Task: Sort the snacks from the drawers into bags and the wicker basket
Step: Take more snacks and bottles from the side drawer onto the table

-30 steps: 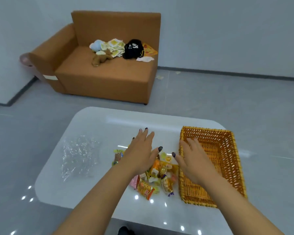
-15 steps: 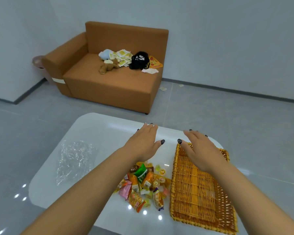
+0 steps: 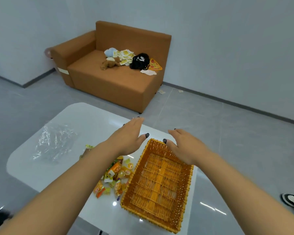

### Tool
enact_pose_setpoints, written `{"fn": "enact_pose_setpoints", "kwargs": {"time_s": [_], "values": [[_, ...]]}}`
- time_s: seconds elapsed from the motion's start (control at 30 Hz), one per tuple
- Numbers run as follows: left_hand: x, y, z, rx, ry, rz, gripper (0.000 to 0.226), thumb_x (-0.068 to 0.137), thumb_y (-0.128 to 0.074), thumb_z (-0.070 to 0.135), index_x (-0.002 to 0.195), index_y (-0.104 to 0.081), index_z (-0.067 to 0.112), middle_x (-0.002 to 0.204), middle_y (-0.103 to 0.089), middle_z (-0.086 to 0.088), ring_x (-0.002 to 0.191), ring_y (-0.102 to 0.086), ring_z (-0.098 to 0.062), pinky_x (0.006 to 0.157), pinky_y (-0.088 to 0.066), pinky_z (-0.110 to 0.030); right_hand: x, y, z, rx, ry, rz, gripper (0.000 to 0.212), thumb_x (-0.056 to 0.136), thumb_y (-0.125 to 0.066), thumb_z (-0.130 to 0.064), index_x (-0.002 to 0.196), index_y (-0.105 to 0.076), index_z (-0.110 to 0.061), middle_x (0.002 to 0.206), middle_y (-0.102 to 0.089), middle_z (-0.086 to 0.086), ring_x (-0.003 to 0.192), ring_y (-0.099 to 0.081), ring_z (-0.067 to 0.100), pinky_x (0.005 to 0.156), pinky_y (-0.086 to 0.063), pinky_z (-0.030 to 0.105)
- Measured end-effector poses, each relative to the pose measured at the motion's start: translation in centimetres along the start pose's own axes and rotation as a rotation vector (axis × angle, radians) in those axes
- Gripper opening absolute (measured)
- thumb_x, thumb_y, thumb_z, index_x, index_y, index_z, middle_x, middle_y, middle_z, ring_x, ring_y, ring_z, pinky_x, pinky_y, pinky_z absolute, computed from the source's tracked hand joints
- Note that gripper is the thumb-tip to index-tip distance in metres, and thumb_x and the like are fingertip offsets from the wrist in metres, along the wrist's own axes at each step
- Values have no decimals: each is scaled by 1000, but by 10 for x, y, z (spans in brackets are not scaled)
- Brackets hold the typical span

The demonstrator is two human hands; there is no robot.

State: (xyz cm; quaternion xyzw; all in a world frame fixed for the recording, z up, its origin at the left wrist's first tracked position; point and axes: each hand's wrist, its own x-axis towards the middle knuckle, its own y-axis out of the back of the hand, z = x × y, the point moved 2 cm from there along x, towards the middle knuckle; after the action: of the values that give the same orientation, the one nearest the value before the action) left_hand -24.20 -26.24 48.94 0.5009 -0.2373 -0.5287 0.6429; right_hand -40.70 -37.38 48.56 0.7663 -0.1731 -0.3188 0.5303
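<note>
Nearest the camera, both forearms reach out over the white worktop (image 3: pixel 32 168); between them lies the wicker basket (image 3: pixel 157 184), set at a slant near the worktop's right edge, its woven floor bare, with no snack in it that shows. Just beside its left wall, some of them touching it, lies the heap of snacks (image 3: pixel 115 175): small bright wrappers in orange, yellow and green, with a few little round jelly cups, partly hidden under the left forearm. Further left on the worktop, well apart from the heap, lies a crumpled clear plastic bag (image 3: pixel 53 143), flat and with nothing visible inside.

Beyond the heap, the left hand (image 3: pixel 127 138) hovers palm down with its fingers straight and close together, the thumb spread toward the basket; it holds nothing. The right hand (image 3: pixel 187 146) hovers over the basket's far rim, fingers straight and slack, thumb near the rim; whether it touches the wicker cannot be told; it too holds nothing.

By my judgement the sorting proper has not begun; the step in hand is settling the basket into place. The next move calls for a hand to come back to the heap, pinch out one kind of snack, and drop it in the basket or the bag.

Far off stands a brown sofa (image 3: pixel 112 82) with soft toys (image 3: pixel 109 62) on its seat.
</note>
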Motion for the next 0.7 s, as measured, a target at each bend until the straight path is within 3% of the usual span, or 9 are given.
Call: {"fn": "enact_pose_setpoints", "kwargs": {"time_s": [0.17,0.43,0.7], "values": [[-2,-14,24,-38,36,40,66,104,-39,41,157,-8,16,165,-9,0,151,-10,-17,117,-22,-34,4,17,12,-20,79,19,56,101,-32,-50,151,-27,-25,156,-30,2,139,-34,25,109,-36,40],[10,-50,36,-139,117,16,67,103,-39,43,157,-5,21,165,-2,4,152,2,-13,121,-13,-34,18,3,51,33,52,-38,57,100,-37,-47,151,-26,-25,156,-29,1,140,-34,23,109,-35,38],[74,-73,100,-172,205,38,60,105,-37,35,157,-11,22,165,-6,5,151,-1,-12,120,-12,-33,48,27,151,14,136,-105,55,100,-40,-46,150,-29,-25,158,-24,1,141,-31,22,111,-34,38]]}}
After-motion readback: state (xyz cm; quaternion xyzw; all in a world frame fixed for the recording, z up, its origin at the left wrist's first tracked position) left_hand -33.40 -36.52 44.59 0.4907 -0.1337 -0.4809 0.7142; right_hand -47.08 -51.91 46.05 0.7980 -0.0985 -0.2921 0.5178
